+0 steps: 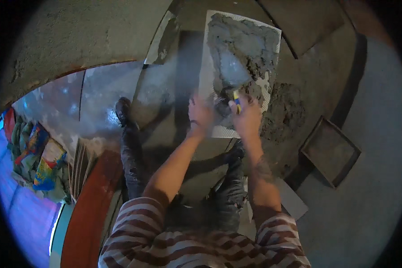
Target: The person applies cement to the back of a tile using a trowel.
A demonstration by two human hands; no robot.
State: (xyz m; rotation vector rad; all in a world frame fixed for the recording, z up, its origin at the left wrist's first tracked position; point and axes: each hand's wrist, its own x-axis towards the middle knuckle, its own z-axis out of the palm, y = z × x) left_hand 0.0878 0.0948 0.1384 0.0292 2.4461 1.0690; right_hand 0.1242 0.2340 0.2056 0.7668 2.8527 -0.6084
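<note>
A rectangular tile (206, 70) lies in front of me with its pale ribbed side up, much of it covered in wet grey mortar (266, 43). In my right hand (247, 117) is a trowel (231, 68) with a yellow and blue handle. Its shiny blade rests on the mortar, pointing away from me. My left hand (202, 115) grips the tile's near left edge, its fingers slightly blurred.
Mortar (283, 114) is smeared on the floor right of the tile. A shallow square tray (330, 149) sits farther right. Crumpled bags (49, 163) and stacked thin boards (80, 165) are at far left, near a reddish-brown strip (90, 210). A dark panel (303, 22) lies at the back right.
</note>
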